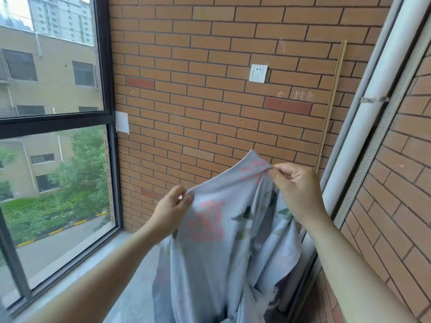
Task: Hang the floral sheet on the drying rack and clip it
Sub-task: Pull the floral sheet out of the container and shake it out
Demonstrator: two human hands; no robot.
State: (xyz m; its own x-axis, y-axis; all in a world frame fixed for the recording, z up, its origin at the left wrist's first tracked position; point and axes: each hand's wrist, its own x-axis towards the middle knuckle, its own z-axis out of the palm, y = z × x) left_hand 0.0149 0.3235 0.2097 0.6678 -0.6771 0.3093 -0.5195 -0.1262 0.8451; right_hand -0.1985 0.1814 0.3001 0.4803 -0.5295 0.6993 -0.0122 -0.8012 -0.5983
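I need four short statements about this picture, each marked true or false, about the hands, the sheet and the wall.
1. The left hand and the right hand both pinch the upper edge of the floral sheet. True.
2. The floral sheet is folded into a neat square. False: it hangs loose and bunched from the hands.
3. A white socket sits on the brick wall. True.
4. The window is right of the sheet. False: the window is on its left.

A brick wall (pixel 210 66) (with a white socket (pixel 258 73)) is seen beside a big window (pixel 53 113).
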